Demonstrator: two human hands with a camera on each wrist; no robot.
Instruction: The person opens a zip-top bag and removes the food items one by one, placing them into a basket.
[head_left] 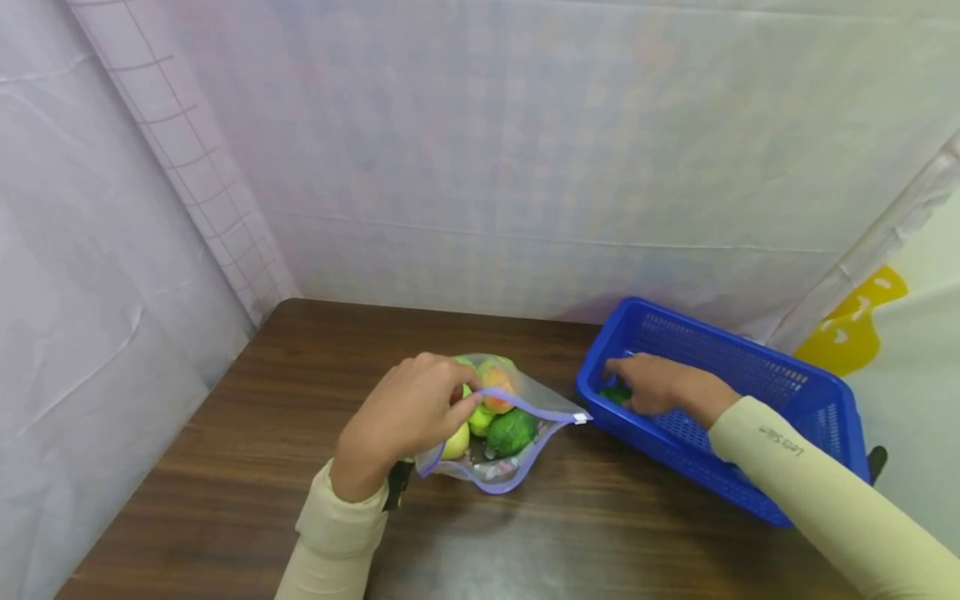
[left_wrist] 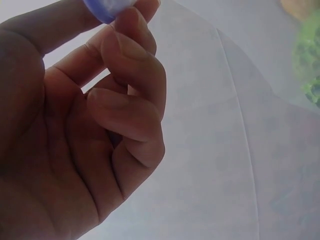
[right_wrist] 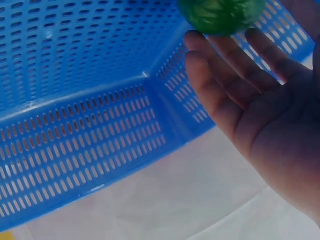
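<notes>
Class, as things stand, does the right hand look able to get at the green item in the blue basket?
Probably yes: the right hand reaches inside the open-topped blue basket, its fingertips right by the green item, and nothing visible blocks the way.

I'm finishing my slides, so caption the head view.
Left hand holds a purple-edged bag of produce while the right hand reaches into a blue basket.
</notes>
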